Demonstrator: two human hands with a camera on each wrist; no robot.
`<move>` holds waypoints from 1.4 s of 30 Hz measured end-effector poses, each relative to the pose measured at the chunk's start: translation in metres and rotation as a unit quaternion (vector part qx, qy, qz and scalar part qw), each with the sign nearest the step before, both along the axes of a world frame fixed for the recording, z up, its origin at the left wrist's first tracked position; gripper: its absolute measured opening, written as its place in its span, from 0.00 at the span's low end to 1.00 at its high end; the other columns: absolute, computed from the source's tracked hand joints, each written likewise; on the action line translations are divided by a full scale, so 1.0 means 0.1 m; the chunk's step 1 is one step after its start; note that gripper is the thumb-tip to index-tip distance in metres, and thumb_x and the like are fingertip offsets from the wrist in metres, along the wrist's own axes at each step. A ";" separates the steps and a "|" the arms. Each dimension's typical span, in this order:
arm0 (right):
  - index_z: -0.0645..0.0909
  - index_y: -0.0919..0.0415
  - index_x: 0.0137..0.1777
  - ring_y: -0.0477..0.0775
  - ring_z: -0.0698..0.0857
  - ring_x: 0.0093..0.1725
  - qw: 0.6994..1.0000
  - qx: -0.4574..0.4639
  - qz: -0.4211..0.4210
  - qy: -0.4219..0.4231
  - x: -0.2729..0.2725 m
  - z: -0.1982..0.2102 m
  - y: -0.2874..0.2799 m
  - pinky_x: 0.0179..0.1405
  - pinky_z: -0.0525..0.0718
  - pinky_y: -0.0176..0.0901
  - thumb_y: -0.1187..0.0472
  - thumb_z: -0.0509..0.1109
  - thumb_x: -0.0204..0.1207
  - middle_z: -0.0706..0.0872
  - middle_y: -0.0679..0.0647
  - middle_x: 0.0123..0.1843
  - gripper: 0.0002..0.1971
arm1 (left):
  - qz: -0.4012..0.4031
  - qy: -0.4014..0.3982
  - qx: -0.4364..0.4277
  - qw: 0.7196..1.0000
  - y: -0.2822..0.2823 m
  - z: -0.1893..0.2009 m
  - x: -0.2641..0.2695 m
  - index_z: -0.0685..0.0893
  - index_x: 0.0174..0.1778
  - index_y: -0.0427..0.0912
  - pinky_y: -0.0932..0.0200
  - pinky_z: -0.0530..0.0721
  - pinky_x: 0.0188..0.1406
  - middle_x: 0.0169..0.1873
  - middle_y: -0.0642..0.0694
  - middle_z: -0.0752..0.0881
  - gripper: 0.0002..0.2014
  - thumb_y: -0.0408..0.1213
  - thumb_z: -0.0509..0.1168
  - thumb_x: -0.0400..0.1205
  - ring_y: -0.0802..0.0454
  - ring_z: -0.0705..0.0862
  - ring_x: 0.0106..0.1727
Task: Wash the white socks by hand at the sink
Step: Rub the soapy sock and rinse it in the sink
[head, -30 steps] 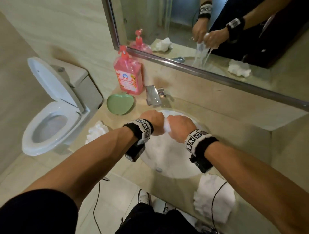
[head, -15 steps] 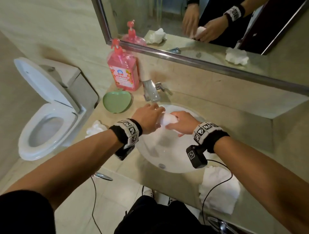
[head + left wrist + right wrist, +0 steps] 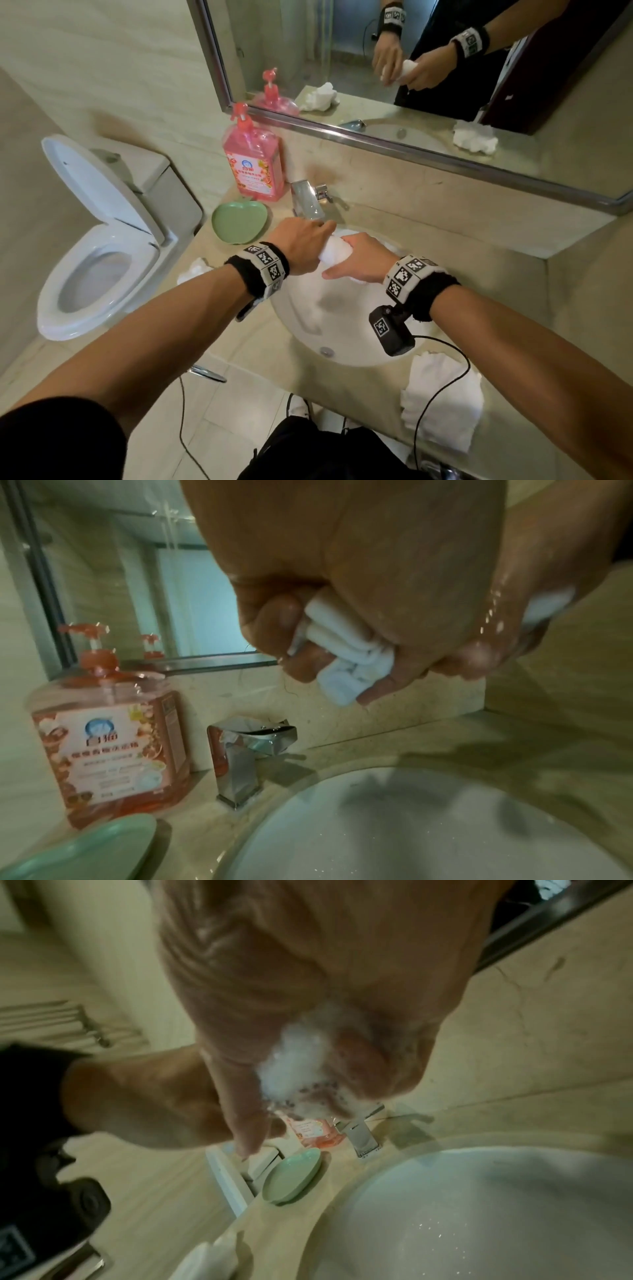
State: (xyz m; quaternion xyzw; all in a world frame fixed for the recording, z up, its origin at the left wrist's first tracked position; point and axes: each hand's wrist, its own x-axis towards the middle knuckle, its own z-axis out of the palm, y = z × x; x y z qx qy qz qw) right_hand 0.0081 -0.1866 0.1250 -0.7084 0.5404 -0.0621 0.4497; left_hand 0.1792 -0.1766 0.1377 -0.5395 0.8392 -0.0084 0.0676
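Counter: beige stone counter [image 3: 513, 260] with a round white sink [image 3: 342, 329] set in it; near the front edge, right of the bowl, a folded white cloth [image 3: 442, 407] lies under a black cable
Sink: bowl looks wet, with droplets showing in both wrist views; no water runs from the faucet [image 3: 306, 200]
Right hand: right hand [image 3: 363, 260] is curled around one end of the white sock [image 3: 337, 251], suds between its fingers in the right wrist view, index finger stretched out
Left hand: left hand [image 3: 301, 245] is clenched over the other end of the sock; the left wrist view shows folded white fabric squeezed between its fingers [image 3: 298, 666]
Sock: bunched into a short roll between the two fists, held in the air above the back half of the bowl, just in front of the faucet
Change: a second ago the fists met lower, over the middle of the bowl, with little fabric showing; now they sit closer to the faucet and the roll shows between them
Meaning: this reads as wringing or scrubbing the soaped sock, so washing is under way and rinsing likely remains
Left side: crumpled white fabric [image 3: 193, 270], perhaps another sock, lies on the counter beside the left forearm; farther back a green heart-shaped dish [image 3: 239, 219]
Far: pink pump bottle [image 3: 253, 164] stands against the wall, and the mirror [image 3: 445, 68] above repeats the two-handed grip
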 end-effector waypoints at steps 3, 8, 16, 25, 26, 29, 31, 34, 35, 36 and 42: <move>0.76 0.47 0.39 0.44 0.80 0.38 0.990 -0.092 0.040 0.096 0.04 0.02 -0.04 0.30 0.73 0.38 0.40 0.84 0.59 0.81 0.41 0.38 0.21 | 0.024 0.003 0.040 0.999 -0.03 0.02 0.00 0.76 0.58 0.47 0.55 0.73 0.28 0.37 0.45 0.86 0.20 0.44 0.68 0.70 0.44 0.75 0.29; 0.79 0.53 0.45 0.61 0.84 0.46 0.940 -0.198 0.144 0.237 0.12 -0.08 -0.02 0.42 0.80 0.47 0.45 0.70 0.72 0.87 0.54 0.46 0.12 | 0.057 -0.012 0.143 0.988 -0.05 -0.02 -0.09 0.82 0.56 0.50 0.54 0.83 0.43 0.46 0.47 0.88 0.14 0.46 0.63 0.75 0.42 0.87 0.46; 0.81 0.55 0.53 0.63 0.79 0.35 0.908 -0.266 0.155 0.283 0.08 -0.27 0.13 0.32 0.70 0.45 0.54 0.66 0.74 0.88 0.58 0.43 0.10 | 0.107 0.012 0.275 0.955 -0.01 -0.19 -0.16 0.86 0.52 0.43 0.51 0.88 0.51 0.46 0.46 0.89 0.11 0.41 0.66 0.76 0.43 0.87 0.48; 0.81 0.53 0.58 0.56 0.90 0.39 0.998 -0.037 0.009 0.044 -0.04 -0.14 0.01 0.37 0.90 0.51 0.55 0.81 0.68 0.90 0.54 0.47 0.19 | 0.096 0.114 0.104 0.983 0.05 -0.21 -0.06 0.75 0.66 0.49 0.49 0.82 0.49 0.60 0.47 0.79 0.28 0.51 0.75 0.72 0.43 0.82 0.55; 0.82 0.55 0.55 0.54 0.89 0.32 0.999 0.019 -0.038 -0.010 -0.04 -0.13 0.00 0.31 0.89 0.49 0.58 0.81 0.68 0.90 0.55 0.43 0.17 | 0.072 0.115 0.046 0.990 0.09 -0.22 -0.05 0.73 0.68 0.49 0.47 0.83 0.51 0.64 0.46 0.77 0.28 0.49 0.74 0.74 0.42 0.80 0.59; 0.83 0.59 0.52 0.50 0.82 0.25 0.981 0.120 -0.106 -0.107 -0.05 -0.07 -0.03 0.23 0.79 0.41 0.64 0.81 0.68 0.88 0.56 0.36 0.14 | 0.003 0.079 -0.054 0.995 0.23 -0.25 -0.05 0.70 0.73 0.48 0.41 0.82 0.58 0.69 0.43 0.75 0.32 0.44 0.73 0.73 0.38 0.75 0.68; 0.84 0.61 0.49 0.50 0.78 0.23 0.970 0.165 -0.111 -0.142 -0.03 -0.03 -0.02 0.21 0.74 0.38 0.66 0.80 0.69 0.85 0.56 0.33 0.11 | 0.011 0.054 -0.064 0.996 0.25 -0.24 -0.06 0.70 0.72 0.45 0.42 0.80 0.56 0.67 0.42 0.76 0.36 0.48 0.75 0.70 0.39 0.74 0.66; 0.84 0.61 0.50 0.49 0.76 0.24 0.961 0.211 -0.103 -0.148 0.02 0.00 0.03 0.20 0.71 0.38 0.66 0.81 0.70 0.83 0.54 0.32 0.11 | 0.025 0.036 -0.072 0.996 0.16 -0.15 -0.05 0.74 0.63 0.41 0.48 0.76 0.39 0.56 0.43 0.79 0.22 0.41 0.69 0.75 0.40 0.79 0.51; 0.84 0.62 0.51 0.49 0.76 0.25 0.960 0.217 -0.101 -0.147 0.03 0.01 0.04 0.20 0.71 0.39 0.66 0.81 0.70 0.83 0.54 0.33 0.12 | 0.020 0.040 -0.068 0.997 0.12 -0.12 -0.04 0.74 0.61 0.41 0.49 0.73 0.33 0.51 0.43 0.80 0.18 0.38 0.67 0.76 0.40 0.81 0.46; 0.84 0.63 0.53 0.48 0.76 0.25 0.961 0.215 -0.096 -0.144 0.02 0.01 0.06 0.20 0.71 0.39 0.66 0.81 0.70 0.83 0.55 0.34 0.13 | 0.011 0.047 -0.059 0.997 0.10 -0.10 -0.02 0.74 0.58 0.40 0.51 0.71 0.28 0.47 0.43 0.81 0.16 0.36 0.66 0.75 0.39 0.82 0.41; 0.85 0.58 0.51 0.50 0.76 0.28 0.987 0.140 -0.035 -0.073 0.02 0.00 0.11 0.22 0.72 0.41 0.58 0.86 0.62 0.83 0.55 0.34 0.19 | -0.014 0.043 0.020 0.999 0.00 -0.06 0.03 0.71 0.59 0.44 0.54 0.71 0.23 0.30 0.45 0.81 0.20 0.36 0.67 0.71 0.41 0.78 0.27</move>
